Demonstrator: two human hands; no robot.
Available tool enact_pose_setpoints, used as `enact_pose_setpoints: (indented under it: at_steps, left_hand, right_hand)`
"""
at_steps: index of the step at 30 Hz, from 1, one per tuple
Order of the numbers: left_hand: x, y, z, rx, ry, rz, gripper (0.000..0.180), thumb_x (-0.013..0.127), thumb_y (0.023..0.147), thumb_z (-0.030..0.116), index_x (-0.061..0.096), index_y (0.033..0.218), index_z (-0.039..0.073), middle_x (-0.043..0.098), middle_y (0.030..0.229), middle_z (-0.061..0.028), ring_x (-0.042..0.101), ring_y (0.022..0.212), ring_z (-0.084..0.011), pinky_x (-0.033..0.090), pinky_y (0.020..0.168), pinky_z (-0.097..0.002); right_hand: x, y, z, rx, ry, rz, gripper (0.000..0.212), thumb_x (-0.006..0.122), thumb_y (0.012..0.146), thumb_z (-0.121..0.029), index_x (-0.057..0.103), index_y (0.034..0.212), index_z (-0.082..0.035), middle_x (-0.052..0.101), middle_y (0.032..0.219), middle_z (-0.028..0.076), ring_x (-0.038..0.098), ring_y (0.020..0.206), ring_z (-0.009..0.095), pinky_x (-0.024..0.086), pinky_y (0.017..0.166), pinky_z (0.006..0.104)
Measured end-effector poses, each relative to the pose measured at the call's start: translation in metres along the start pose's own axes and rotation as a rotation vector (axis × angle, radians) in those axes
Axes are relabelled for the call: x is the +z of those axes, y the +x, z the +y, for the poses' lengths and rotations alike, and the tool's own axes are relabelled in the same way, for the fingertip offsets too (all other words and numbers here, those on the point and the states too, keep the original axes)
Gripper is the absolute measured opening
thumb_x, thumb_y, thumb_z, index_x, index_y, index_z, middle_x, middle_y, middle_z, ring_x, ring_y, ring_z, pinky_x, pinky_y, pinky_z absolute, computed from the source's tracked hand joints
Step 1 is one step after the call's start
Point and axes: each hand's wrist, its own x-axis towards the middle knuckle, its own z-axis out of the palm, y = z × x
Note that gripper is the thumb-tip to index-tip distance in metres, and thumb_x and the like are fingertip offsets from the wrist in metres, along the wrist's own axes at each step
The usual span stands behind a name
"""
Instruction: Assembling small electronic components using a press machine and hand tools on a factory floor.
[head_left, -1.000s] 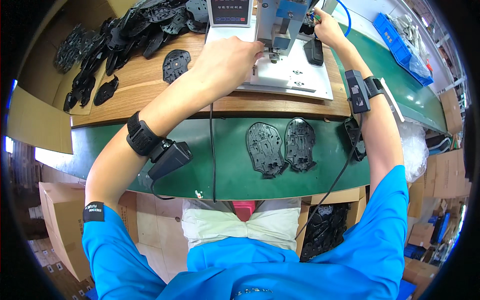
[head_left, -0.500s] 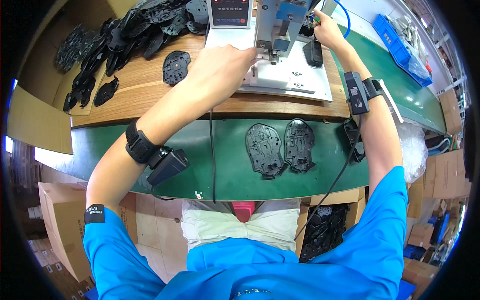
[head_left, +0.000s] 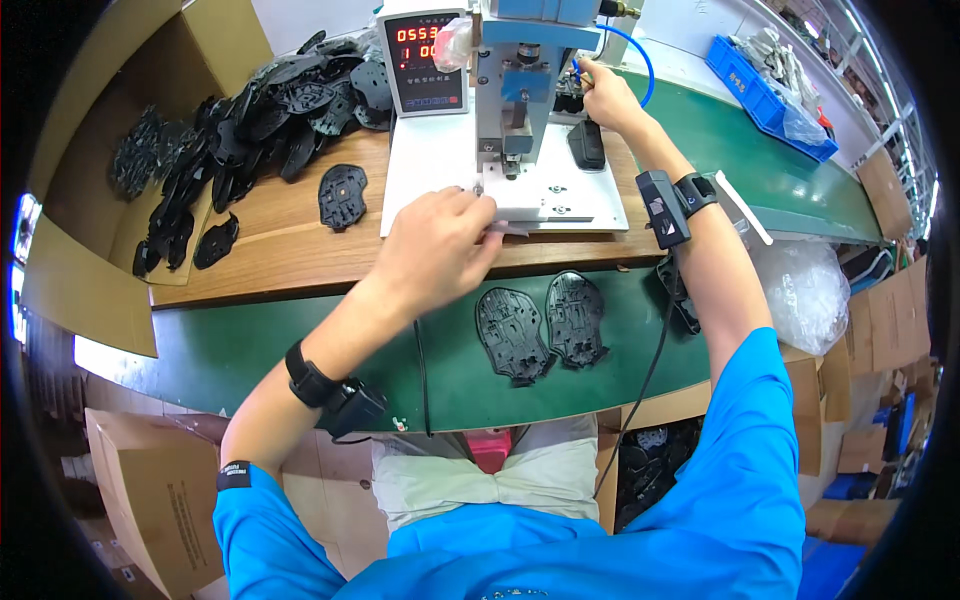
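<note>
My left hand (head_left: 438, 245) is closed at the front edge of the white base (head_left: 425, 180) of a bench press (head_left: 525, 95). A thin pale piece (head_left: 510, 229) shows by its fingertips; I cannot make out what it is. My right hand (head_left: 608, 97) reaches past the press's right side, fingers bent together at small fittings beside a blue air hose (head_left: 648, 70). What those fingers grip is hidden. Two black moulded plastic shells (head_left: 513, 335) lie side by side on the green bench in front of the press. One more black shell (head_left: 342, 196) rests on the wooden board.
A control box (head_left: 425, 60) with red digits stands left of the press column. Black plastic parts (head_left: 290, 105) are heaped at the far left beside an open carton (head_left: 90, 250). A black block (head_left: 586, 145) sits on the base. Far right is a blue crate (head_left: 760, 95).
My left hand has come down and toward me from the press's tool area to the base's front edge. My right hand stays by the press's right side. The view has shifted.
</note>
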Motion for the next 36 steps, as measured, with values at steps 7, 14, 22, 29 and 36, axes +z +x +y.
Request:
enact_pose_setpoints:
  at_steps: [7,14,22,29,36]
  left_hand:
    - [-0.002,-0.003,0.011,-0.082,-0.021,-0.013,0.014,0.07,0.087,0.011,0.058,0.089,0.003,0.064,0.074,-0.0137,0.066,0.07,-0.0326,0.05,0.062,-0.0444]
    - [0.016,0.018,0.061,-0.121,-0.067,-0.081,0.014,0.063,0.089,0.006,0.058,0.102,0.005,0.067,0.086,-0.0148,0.069,0.074,-0.0362,0.055,0.06,-0.045]
    - [0.022,0.045,0.113,-0.164,-0.252,-0.216,0.03,0.06,0.08,0.0,0.057,0.11,-0.001,0.064,0.093,-0.0172,0.067,0.082,-0.0384,0.054,0.071,-0.049]
    - [0.064,0.107,0.083,-0.625,-0.653,0.006,0.024,0.049,0.097,0.007,0.059,0.115,-0.005,0.071,0.086,-0.0182,0.068,0.076,-0.0313,0.053,0.076,-0.0428]
    - [0.131,0.184,0.038,-0.779,-0.41,0.424,0.035,0.052,0.099,0.015,0.059,0.124,-0.008,0.072,0.106,-0.0242,0.072,0.099,-0.0341,0.054,0.089,-0.0424]
  right_hand:
    - [-0.003,0.001,-0.01,0.015,0.006,-0.019,0.049,0.053,0.089,-0.003,0.059,0.137,-0.014,0.067,0.126,0.024,0.062,0.119,0.042,0.049,0.102,0.0475]
    - [-0.006,0.003,-0.004,-0.023,0.076,-0.007,0.045,0.052,0.09,-0.004,0.061,0.134,-0.013,0.068,0.123,0.024,0.063,0.117,0.043,0.05,0.099,0.0481]
    - [-0.022,-0.005,-0.02,0.031,0.051,-0.121,0.047,0.051,0.09,-0.002,0.062,0.134,-0.014,0.069,0.121,0.023,0.064,0.114,0.043,0.051,0.097,0.0505]
    - [-0.021,-0.002,-0.008,-0.028,0.084,-0.069,0.05,0.053,0.086,0.003,0.063,0.133,-0.012,0.07,0.119,0.024,0.064,0.113,0.043,0.052,0.096,0.0502]
    - [-0.016,0.008,-0.007,-0.089,0.138,-0.121,0.05,0.071,0.08,-0.011,0.064,0.129,-0.01,0.069,0.12,0.025,0.064,0.115,0.043,0.052,0.096,0.0505]
